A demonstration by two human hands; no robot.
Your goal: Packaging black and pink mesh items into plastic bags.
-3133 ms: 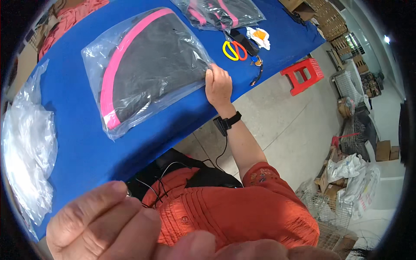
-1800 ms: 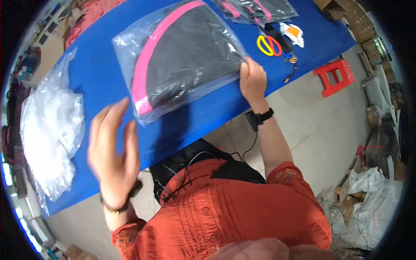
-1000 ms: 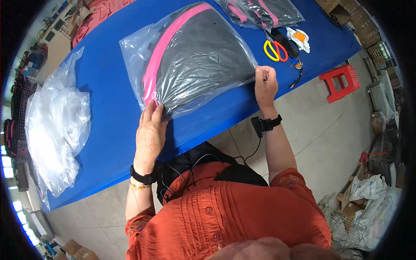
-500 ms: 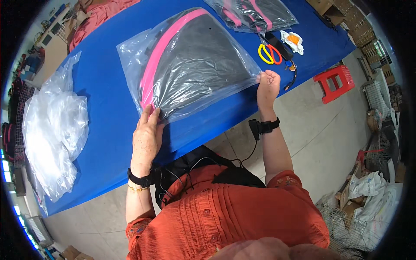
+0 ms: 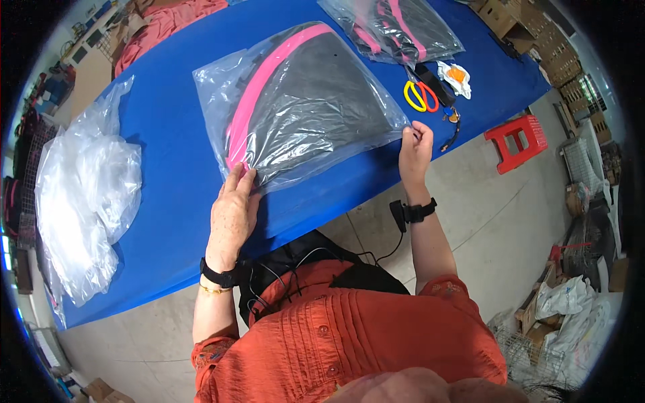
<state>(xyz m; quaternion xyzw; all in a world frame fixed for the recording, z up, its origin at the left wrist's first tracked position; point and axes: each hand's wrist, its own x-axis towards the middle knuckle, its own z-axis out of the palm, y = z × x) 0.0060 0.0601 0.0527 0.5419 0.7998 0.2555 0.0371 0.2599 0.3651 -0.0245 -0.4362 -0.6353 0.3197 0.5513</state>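
A clear plastic bag [image 5: 209, 94] lies in front of me with a dark, rounded-triangular fabric piece [image 5: 316, 94] inside it. A bright pink band [image 5: 259, 84] curves along that piece's left side. At the bag's near left corner, my left hand [image 5: 232, 215] has its fingers closed on the edge, the thumb partly hidden below. My right hand [image 5: 416, 154] pinches the near right corner between thumb and fingers. Between the two hands the near edge looks loose and wrinkled.
The table has a blue cover [image 5: 168, 228]. Loose clear plastic bags [image 5: 91, 201] are heaped at left. Similar bagged pieces [image 5: 396, 30] lie at the back, beside yellow-and-red-handled scissors [image 5: 421, 96] and an orange item on white wrapping [image 5: 457, 76]. A red stool [image 5: 516, 143] stands right.
The bag's near right corner has come down slightly toward the table, and my right hand has moved a little nearer with it. My left hand keeps its hold at the left corner.
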